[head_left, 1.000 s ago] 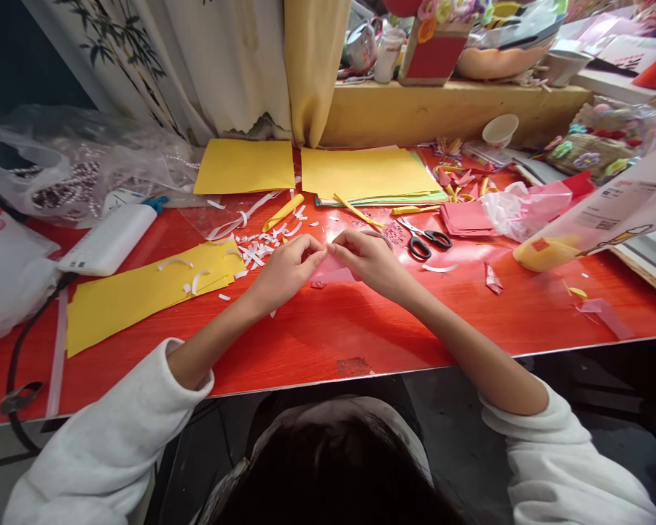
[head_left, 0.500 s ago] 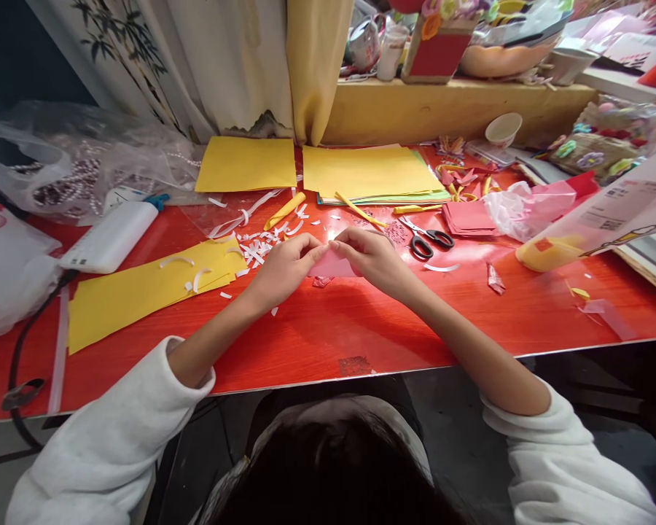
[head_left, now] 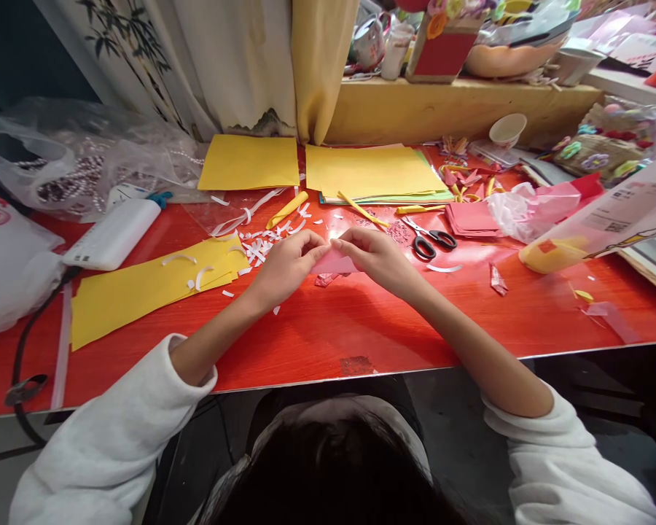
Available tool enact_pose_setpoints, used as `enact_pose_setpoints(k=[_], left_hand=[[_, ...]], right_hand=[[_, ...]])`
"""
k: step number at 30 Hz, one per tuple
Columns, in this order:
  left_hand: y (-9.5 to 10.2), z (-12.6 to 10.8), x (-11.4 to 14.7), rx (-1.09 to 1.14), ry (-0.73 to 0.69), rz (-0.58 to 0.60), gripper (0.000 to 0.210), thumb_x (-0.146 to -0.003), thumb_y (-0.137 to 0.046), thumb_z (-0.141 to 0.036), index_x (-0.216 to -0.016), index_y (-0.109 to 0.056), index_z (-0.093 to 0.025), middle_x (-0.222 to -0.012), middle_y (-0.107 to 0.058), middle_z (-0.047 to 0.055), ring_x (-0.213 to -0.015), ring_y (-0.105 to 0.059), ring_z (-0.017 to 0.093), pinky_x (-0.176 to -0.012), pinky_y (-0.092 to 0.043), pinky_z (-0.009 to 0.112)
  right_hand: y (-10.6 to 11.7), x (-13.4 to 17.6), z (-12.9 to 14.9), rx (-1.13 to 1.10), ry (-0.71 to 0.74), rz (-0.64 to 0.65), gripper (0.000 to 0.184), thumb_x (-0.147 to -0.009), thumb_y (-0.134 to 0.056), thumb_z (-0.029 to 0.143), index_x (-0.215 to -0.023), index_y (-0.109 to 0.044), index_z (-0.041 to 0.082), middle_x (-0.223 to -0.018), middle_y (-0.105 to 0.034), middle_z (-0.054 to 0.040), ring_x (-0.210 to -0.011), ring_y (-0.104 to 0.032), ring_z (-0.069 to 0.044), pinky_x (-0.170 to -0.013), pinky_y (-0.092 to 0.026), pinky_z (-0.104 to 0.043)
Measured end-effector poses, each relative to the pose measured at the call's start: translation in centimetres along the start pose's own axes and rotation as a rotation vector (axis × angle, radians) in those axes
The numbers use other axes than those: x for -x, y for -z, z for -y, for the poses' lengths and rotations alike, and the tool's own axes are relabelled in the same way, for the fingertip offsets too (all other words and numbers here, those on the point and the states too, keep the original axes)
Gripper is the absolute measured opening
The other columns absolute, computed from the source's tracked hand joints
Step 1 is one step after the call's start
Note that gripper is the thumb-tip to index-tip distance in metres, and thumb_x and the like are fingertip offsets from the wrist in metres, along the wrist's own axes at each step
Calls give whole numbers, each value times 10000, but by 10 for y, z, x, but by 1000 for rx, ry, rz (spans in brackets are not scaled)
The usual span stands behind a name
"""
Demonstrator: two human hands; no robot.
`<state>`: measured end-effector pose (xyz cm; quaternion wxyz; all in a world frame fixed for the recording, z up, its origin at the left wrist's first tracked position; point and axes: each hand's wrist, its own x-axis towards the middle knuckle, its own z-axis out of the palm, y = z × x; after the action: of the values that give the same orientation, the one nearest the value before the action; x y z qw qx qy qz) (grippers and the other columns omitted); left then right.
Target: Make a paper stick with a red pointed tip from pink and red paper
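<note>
Between my hands is a small piece of pink paper (head_left: 334, 262), held a little above the red table (head_left: 306, 350). My left hand (head_left: 291, 264) pinches its left side between thumb and fingers. At the other side, my right hand (head_left: 376, 255) pinches it the same way, and the two sets of fingertips nearly meet at the top edge. My fingers cover much of the paper, so its folds cannot be made out. Just below it lies a small shiny red scrap (head_left: 325, 280). White paper clippings (head_left: 259, 248) are scattered beside my left hand, and black-handled scissors (head_left: 427, 239) lie right of my right hand.
Yellow sheets (head_left: 248, 162) and a paper stack (head_left: 372, 171) lie at the back. Yellow strips (head_left: 153, 292) and a white power bank (head_left: 112, 237) are on the left. Red paper squares (head_left: 473, 220), a paper cup (head_left: 507, 131) and a tilted plastic cup (head_left: 552, 255) stand right.
The view has shifted very slightly, moving the table things a little to the right. Both hands still pinch the pink paper, with only tiny finger movement.
</note>
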<state>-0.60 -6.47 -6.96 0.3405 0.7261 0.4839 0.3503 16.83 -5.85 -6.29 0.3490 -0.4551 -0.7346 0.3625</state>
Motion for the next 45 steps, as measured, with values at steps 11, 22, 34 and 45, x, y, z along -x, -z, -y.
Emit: enact_pose_setpoints(k=[11, 22, 34, 45], left_hand=[[3, -4, 0, 76, 52, 24, 306, -823, -556, -471, -818, -603, -169, -769, -605, 1, -681, -516, 112, -627, -390, 238], [2, 0, 0, 113, 6, -17, 255, -817, -590, -410, -820, -603, -155, -777, -606, 4, -703, -526, 101, -643, -395, 229], [2, -1, 0, 88, 8, 4, 370, -827, -534, -512, -821, -634, -157, -740, -616, 17, -631, -535, 103, -629, -417, 235], [3, -2, 1, 91, 8, -32, 269, -833, -556, -415, -793, -624, -158, -717, -598, 8, -653, -533, 107, -634, -414, 242]], right_hand=[[0, 2, 0, 5, 47, -40, 204, -877, -495, 280, -707, -501, 167, -627, -437, 32, -571, -378, -80, -544, -291, -242], [0, 1, -1, 12, 40, -31, 235, -875, -510, 359, -752, -544, 162, -677, -484, 14, -609, -404, -87, -555, -310, -242], [0, 0, -6, -12, 81, -74, 144, -871, -508, 274, -816, -562, 153, -717, -533, -3, -645, -443, -96, -582, -335, -245], [2, 0, -8, 20, 128, -43, 129, -871, -513, 263, -842, -577, 154, -743, -562, -9, -676, -476, -106, -621, -365, -258]])
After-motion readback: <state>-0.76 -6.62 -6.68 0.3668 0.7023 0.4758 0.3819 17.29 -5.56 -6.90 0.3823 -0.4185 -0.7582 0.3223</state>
